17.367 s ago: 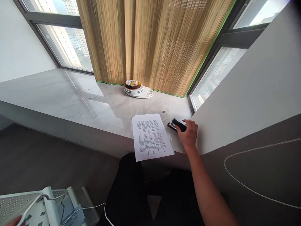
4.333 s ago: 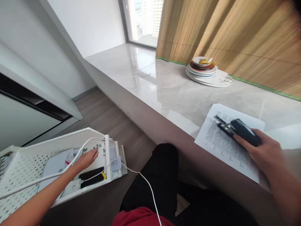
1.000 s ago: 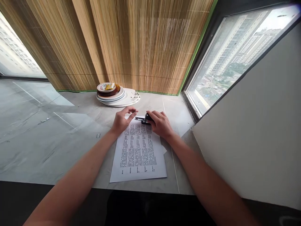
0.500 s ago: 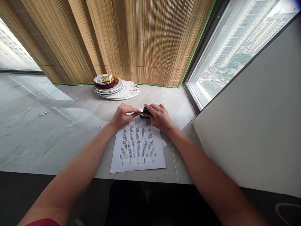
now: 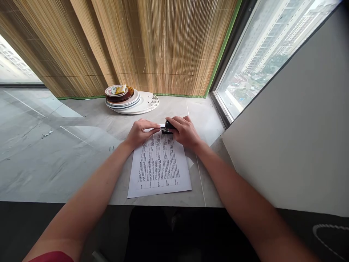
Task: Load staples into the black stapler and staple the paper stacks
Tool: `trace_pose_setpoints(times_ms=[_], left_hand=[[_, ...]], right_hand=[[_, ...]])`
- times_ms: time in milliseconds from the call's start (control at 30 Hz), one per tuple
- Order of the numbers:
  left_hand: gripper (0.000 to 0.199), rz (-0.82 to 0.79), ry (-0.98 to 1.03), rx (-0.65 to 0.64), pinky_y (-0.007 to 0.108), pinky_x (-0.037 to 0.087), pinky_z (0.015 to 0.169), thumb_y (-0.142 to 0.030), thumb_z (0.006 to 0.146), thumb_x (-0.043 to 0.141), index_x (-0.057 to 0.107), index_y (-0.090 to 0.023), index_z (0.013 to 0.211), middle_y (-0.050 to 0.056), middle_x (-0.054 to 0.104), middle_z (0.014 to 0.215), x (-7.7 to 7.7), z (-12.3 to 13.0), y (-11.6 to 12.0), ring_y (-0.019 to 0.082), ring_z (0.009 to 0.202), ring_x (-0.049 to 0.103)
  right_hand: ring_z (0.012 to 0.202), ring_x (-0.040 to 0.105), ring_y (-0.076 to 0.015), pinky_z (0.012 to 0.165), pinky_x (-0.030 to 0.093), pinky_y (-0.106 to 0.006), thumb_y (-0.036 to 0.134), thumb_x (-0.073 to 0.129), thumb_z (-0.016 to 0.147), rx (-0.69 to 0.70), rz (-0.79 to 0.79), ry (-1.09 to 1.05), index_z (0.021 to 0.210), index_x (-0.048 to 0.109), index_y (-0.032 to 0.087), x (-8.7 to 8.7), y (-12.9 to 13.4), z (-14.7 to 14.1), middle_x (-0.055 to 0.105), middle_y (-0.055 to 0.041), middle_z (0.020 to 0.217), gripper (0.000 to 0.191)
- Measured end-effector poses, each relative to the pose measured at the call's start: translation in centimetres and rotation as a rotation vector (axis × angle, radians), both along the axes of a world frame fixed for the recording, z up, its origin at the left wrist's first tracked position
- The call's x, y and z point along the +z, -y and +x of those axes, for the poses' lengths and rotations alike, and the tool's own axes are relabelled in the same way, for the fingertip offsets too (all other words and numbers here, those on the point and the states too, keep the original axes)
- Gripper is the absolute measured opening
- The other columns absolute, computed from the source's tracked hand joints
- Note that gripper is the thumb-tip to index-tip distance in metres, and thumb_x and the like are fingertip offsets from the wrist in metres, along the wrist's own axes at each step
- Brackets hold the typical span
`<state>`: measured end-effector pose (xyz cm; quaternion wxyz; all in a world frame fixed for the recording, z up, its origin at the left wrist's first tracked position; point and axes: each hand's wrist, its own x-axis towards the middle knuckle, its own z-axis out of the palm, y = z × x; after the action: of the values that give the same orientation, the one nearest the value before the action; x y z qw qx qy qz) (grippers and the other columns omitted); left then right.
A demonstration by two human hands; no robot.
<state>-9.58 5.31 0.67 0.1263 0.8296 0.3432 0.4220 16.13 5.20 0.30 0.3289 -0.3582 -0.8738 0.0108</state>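
Note:
A black stapler (image 5: 168, 125) is gripped in my right hand (image 5: 186, 131), with fingers over its top. A shiny metal part shows at its left end. My left hand (image 5: 141, 133) is closed in a pinch there, thumb and fingertips at that metal end; whatever lies between them is too small to make out. Under both hands rests a white sheet of printed paper (image 5: 158, 163), flat on the grey marble-look ledge (image 5: 81, 153). The stapler sits over the paper's far edge, which the hands partly cover.
Stacked plates (image 5: 122, 98) with a small yellow packet (image 5: 120, 89) on top stand at the back. Behind them hangs a bamboo blind (image 5: 152, 47). A window (image 5: 253, 69) and a white wall panel (image 5: 289, 127) bound the right side. The ledge's front edge runs below the paper.
The view has shifted slightly. A little more metal shows between my left fingertips and the stapler, which stays in my right hand. The paper lies as before.

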Motion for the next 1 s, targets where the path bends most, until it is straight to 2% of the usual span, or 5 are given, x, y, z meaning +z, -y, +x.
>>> trace_pose_setpoints(times_ms=[200, 500, 800, 867, 1000], left_hand=[[0.015, 0.037, -0.032, 0.010, 0.044, 0.053, 0.101, -0.032, 0.100, 0.073, 0.084, -0.028, 0.109, 0.003, 0.084, 0.106, 0.1, -0.3, -0.1, 0.022, 0.099, 0.080], [0.016, -0.021, 0.003, 0.067, 0.041, 0.052, 0.099, -0.029, 0.094, 0.078, 0.070, -0.024, 0.107, 0.000, 0.080, 0.098, -0.2, 0.5, 0.3, 0.020, 0.094, 0.076], [0.009, -0.043, 0.032, 0.065, 0.035, 0.053, 0.088, -0.028, 0.093, 0.074, 0.067, -0.023, 0.096, 0.000, 0.074, 0.092, -0.1, 0.9, 0.0, 0.018, 0.084, 0.069], [0.005, -0.064, 0.090, 0.065, 0.034, 0.053, 0.086, -0.027, 0.097, 0.068, 0.067, -0.022, 0.096, 0.001, 0.074, 0.092, 0.1, 1.0, 0.0, 0.017, 0.083, 0.068], [0.021, -0.077, 0.293, 0.193, 0.031, 0.052, 0.076, -0.024, 0.106, 0.047, 0.065, -0.021, 0.096, 0.003, 0.069, 0.084, -0.4, 0.4, -1.0, 0.016, 0.075, 0.063]], right_hand=[[0.107, 0.063, -0.0283, 0.098, 0.033, -0.047, 0.019, 0.048, 0.107, -0.078, 0.005, -0.034, 0.144, 0.053, 0.031, 0.2, -0.6, 1.1, 0.072, -0.0075, 0.122, 0.040], [0.112, 0.060, -0.0268, 0.100, 0.039, -0.042, 0.017, 0.046, 0.109, 0.139, 0.064, 0.047, 0.157, 0.041, 0.034, 0.9, 0.8, -0.7, 0.070, -0.0061, 0.129, 0.052], [0.106, 0.063, -0.0254, 0.095, 0.043, -0.041, 0.008, 0.046, 0.105, 0.062, 0.084, -0.040, 0.161, 0.039, 0.036, 0.7, 1.8, -2.0, 0.072, -0.0051, 0.123, 0.062], [0.109, 0.064, -0.0261, 0.094, 0.045, -0.042, 0.012, 0.047, 0.107, 0.036, 0.100, -0.080, 0.161, 0.040, 0.034, 0.8, 1.9, -2.1, 0.072, -0.0064, 0.125, 0.059], [0.110, 0.065, -0.0273, 0.092, 0.048, -0.043, 0.018, 0.050, 0.108, 0.083, 0.126, -0.076, 0.160, 0.042, 0.026, 1.4, 3.3, -3.0, 0.071, -0.0110, 0.131, 0.053]])
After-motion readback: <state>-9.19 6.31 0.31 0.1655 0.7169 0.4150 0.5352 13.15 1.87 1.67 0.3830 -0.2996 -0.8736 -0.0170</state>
